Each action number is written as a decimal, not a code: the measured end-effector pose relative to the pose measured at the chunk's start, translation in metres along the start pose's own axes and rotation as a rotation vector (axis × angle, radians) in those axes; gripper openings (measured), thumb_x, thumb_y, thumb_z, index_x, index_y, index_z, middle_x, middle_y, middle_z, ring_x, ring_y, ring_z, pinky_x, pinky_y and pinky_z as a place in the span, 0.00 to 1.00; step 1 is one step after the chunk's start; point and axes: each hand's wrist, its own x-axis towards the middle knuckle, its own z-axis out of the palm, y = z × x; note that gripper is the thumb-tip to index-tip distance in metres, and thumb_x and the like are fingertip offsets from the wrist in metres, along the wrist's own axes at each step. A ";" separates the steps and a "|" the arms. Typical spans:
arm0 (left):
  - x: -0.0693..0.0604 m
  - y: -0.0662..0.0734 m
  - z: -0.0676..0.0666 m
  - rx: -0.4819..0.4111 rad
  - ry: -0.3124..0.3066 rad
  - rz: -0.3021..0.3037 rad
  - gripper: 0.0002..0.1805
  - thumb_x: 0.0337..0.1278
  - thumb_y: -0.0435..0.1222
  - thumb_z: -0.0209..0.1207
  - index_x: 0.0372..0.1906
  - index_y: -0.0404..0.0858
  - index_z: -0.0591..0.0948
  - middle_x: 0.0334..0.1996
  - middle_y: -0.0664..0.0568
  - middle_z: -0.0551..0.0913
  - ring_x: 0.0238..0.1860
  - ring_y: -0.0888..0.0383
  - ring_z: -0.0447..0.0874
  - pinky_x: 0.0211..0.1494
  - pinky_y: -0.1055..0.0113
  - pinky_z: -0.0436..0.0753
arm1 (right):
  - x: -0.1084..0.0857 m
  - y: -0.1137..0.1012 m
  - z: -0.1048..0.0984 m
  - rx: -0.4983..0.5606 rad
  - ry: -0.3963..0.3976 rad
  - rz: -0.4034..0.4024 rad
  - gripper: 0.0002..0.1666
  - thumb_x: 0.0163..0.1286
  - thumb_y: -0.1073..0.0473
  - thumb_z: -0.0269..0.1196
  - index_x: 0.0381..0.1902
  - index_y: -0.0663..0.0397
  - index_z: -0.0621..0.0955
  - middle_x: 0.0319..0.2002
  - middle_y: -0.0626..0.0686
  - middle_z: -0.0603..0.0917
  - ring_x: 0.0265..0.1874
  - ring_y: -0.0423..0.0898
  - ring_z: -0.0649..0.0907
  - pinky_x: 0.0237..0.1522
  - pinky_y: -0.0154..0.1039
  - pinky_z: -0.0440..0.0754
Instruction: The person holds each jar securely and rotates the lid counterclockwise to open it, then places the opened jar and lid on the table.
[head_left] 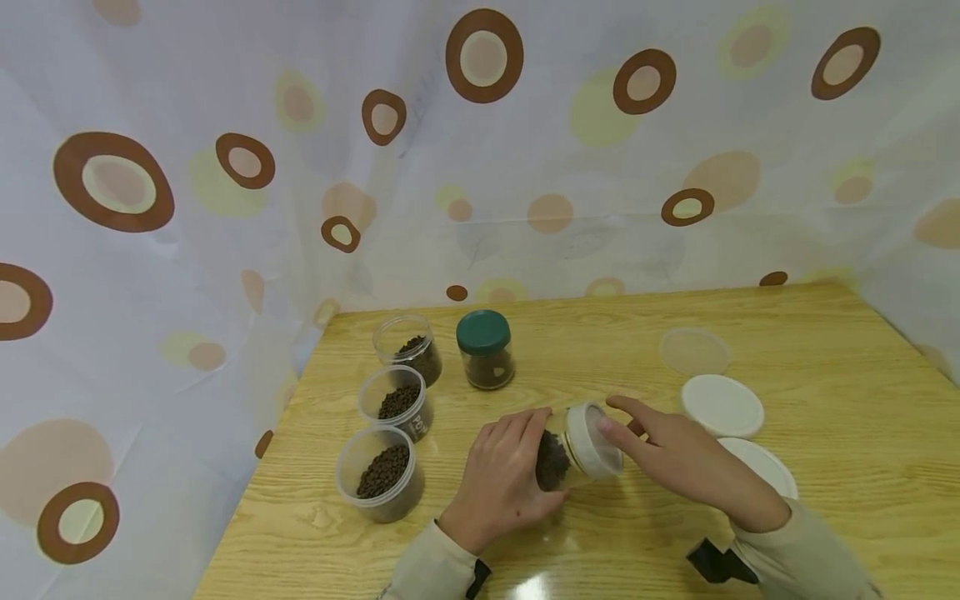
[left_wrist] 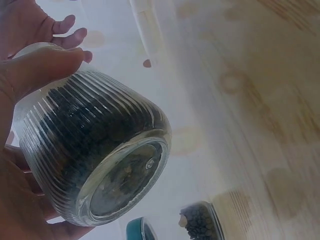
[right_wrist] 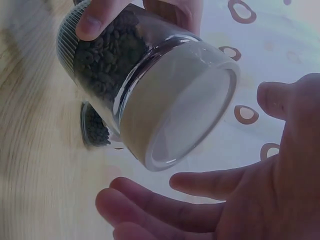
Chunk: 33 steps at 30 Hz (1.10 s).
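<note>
Glass jar [head_left: 553,462], long axis tilted, lid [head_left: 590,442] facing right, left hand [head_left: 506,479] gripping it, right hand [head_left: 678,458] released

- Lit brightly and softly in the head view, with a white glare on the bench [head_left: 847,358] at the bottom edge.
- Shaded only faintly around the jar [head_left: 555,460].
- Hazy, bluish and low in contrast in the left wrist view, with streaky highlights along the ribbed glass and blurred bench grain.
- Dimmer in the right wrist view, brightest at upper right.
</note>
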 end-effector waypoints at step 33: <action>-0.006 -0.002 -0.001 0.015 -0.020 -0.001 0.51 0.30 0.61 0.76 0.63 0.41 0.74 0.55 0.51 0.83 0.53 0.55 0.85 0.51 0.59 0.85 | 0.001 0.004 0.004 -0.073 -0.011 -0.324 0.47 0.69 0.39 0.62 0.77 0.51 0.58 0.66 0.59 0.73 0.44 0.41 0.83 0.36 0.34 0.80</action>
